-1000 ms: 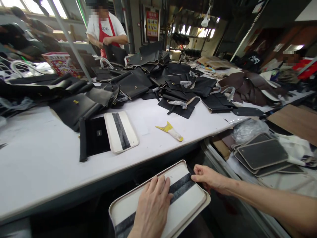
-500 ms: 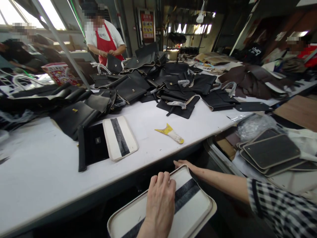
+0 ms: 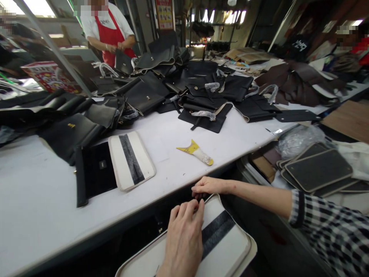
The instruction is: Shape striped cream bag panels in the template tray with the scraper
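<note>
A cream-white, round-cornered bag panel (image 3: pixel 227 246) with a black stripe along its middle lies low in front of me, tilted, below the table edge. Over its far edge curl the fingers of my left hand (image 3: pixel 186 234), closed on it. My right hand (image 3: pixel 206 186) is just past the panel's upper corner, fingers bent together close to the left fingertips; what they pinch, if anything, is hidden. On the table, a similar white panel (image 3: pixel 145 159) with a black stripe adjoins an open black bag piece (image 3: pixel 99 169) with a small label inside.
A yellow-and-white forked tool (image 3: pixel 198 153) lies on the white tabletop (image 3: pixel 164 200). Black leather bags (image 3: pixel 150 92) pile up behind it. Dark rounded panels (image 3: pixel 318 169) are stacked at right. Across the table stands a person in a red apron (image 3: pixel 109 34), handling a black piece.
My right hand has drawn back to the left, from reaching past the panel with a finger out to curled fingers beside my left hand. The view has shifted slightly.
</note>
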`<state>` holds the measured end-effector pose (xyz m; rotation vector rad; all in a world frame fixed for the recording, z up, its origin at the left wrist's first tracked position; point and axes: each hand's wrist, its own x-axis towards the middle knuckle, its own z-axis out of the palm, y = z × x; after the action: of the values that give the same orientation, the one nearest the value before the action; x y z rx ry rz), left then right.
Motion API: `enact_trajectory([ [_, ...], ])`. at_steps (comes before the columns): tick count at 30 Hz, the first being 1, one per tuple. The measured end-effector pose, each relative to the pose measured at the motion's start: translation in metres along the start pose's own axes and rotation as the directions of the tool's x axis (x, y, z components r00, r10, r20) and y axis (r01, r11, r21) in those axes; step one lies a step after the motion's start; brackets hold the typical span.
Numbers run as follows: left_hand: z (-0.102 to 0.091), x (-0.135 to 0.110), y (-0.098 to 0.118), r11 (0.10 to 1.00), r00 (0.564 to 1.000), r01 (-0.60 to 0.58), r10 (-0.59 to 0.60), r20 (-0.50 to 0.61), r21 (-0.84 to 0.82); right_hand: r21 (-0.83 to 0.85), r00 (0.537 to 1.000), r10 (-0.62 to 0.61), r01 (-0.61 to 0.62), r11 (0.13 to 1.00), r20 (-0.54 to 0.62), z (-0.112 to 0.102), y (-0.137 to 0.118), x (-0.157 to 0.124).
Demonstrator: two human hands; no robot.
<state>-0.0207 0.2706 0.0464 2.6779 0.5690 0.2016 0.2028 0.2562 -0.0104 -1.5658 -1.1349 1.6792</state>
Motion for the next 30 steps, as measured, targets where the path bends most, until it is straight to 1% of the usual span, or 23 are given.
enact_trajectory([
  [3,-0.002,0.001,0.001,1.000,0.999,-0.005,0.005,0.045,-0.003,-0.046,1.000,-0.020,0.021,0.999,0.022,0.002,-0.004,-0.001],
  [6,-0.004,0.001,0.002,1.000,0.998,-0.013,0.013,0.061,-0.001,-0.097,0.997,-0.045,0.051,0.994,0.058,0.001,-0.009,-0.004],
  [11,-0.003,0.002,0.002,1.000,0.997,-0.022,0.022,0.068,0.007,-0.178,0.981,-0.075,0.107,0.978,0.177,-0.013,-0.017,-0.020],
  [16,-0.003,0.002,0.001,0.999,0.996,-0.040,0.039,0.085,0.011,-0.204,0.965,-0.052,0.107,0.973,0.256,-0.025,-0.021,-0.031],
  [21,-0.002,-0.001,0.001,0.998,0.994,-0.053,0.049,0.100,0.042,-0.265,0.962,-0.023,0.099,0.959,0.273,-0.023,-0.027,-0.035],
  [26,0.001,0.000,0.005,0.991,0.989,-0.084,0.070,0.130,0.106,-0.402,0.961,-0.106,0.206,0.892,0.257,-0.016,-0.032,-0.047],
  [28,0.000,0.001,0.008,0.984,0.986,-0.101,0.078,0.147,0.150,-0.408,0.963,-0.112,0.207,0.889,0.245,-0.016,-0.035,-0.050],
  [30,-0.003,0.003,0.012,0.978,0.984,-0.109,0.082,0.156,0.178,-0.377,0.962,-0.105,0.198,0.905,0.254,-0.017,-0.042,-0.048],
])
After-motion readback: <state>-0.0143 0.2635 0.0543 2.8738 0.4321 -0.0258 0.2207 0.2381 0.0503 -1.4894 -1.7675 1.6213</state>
